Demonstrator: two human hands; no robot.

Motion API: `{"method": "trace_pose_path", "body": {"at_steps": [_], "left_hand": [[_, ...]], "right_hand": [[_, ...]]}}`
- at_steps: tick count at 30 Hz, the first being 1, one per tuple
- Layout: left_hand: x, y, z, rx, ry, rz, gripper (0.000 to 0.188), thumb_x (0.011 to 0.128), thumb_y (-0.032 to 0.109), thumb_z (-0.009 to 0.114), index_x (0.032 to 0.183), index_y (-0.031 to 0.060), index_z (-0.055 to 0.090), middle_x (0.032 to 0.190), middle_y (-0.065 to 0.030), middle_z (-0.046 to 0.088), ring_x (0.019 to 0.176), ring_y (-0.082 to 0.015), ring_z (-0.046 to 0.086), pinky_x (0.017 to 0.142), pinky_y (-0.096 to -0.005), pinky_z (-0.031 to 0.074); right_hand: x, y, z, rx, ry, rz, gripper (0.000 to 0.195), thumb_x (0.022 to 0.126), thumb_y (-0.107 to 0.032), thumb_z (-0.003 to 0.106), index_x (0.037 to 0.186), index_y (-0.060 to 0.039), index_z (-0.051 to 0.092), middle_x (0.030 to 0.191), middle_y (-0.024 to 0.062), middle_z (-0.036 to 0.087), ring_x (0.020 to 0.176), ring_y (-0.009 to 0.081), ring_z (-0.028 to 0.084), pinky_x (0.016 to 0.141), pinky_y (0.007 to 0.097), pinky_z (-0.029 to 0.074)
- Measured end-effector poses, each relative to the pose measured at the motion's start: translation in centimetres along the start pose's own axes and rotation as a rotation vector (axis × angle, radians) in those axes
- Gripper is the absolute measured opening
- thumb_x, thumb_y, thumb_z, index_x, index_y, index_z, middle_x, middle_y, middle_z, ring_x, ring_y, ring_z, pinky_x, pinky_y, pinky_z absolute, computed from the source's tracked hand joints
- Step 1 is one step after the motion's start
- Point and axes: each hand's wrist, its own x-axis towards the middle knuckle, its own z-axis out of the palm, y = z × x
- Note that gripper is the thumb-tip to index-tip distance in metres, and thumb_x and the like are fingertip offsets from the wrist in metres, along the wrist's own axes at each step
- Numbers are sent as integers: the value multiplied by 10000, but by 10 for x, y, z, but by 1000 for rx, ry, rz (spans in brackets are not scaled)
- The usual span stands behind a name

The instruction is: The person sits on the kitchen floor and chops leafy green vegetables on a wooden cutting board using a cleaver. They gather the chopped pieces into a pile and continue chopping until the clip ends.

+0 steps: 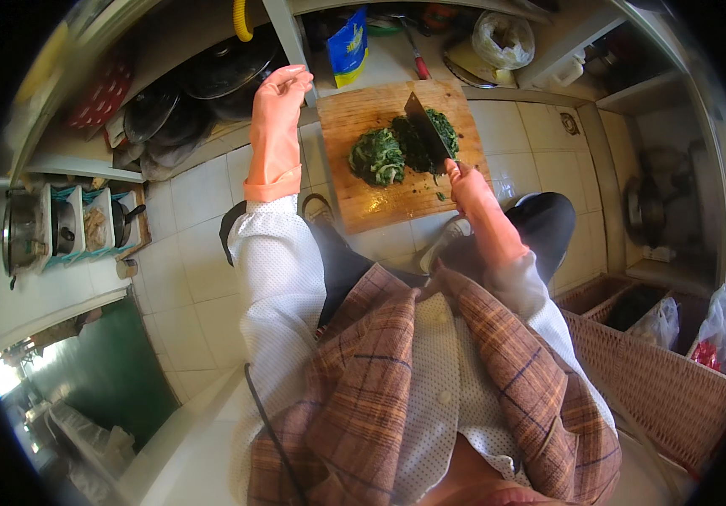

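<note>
My right hand (469, 186), in an orange rubber glove, grips the handle of a Chinese cleaver (427, 129). The dark blade stands on edge in a spread of chopped leafy greens (444, 129). To the left of the blade, a rounded clump of greens (377, 157) sits on the wooden cutting board (369, 212). Small green scraps and a wet patch show on the wood. Left of the board, my left hand (280, 95) is raised in a matching glove, fingers bent and nothing visible in it. Whether its fingertips touch is unclear.
Beyond the board, a low shelf bears a blue and yellow pouch (348, 47), a red-handled tool (421, 66) and a plastic bag (503, 41). Dark lidded pots (227, 69) stand far left. A wicker basket (654, 360) is at right. My knees flank the board.
</note>
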Motion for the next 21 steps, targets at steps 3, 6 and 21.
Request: {"method": "trace_pose_path", "body": {"at_steps": [3,6,21], "left_hand": [[-1,-1,10,-21,-30,0,262,982,26,747,1239,-19,721,1092,-75,759,994,-138,696,874,-248,542],[-3,7,5,16,4,-4,265,983,7,728,1246,-19,718,1096,-83,766,999,-137,700,882,-247,540],[-4,1,5,6,-30,-5,266,980,-4,719,1245,-29,710,1117,-102,763,990,-137,691,914,-265,547]], "right_hand": [[20,38,12,-90,297,-320,535,1124,-560,475,1275,-81,658,889,211,751,743,382,730,677,496,562],[13,15,12,-86,128,-50,515,1116,-552,505,1297,-96,662,892,177,763,805,327,749,704,472,564],[17,15,-7,129,7,-21,449,1133,-530,501,1233,-129,675,650,43,571,486,177,498,481,386,411]]}}
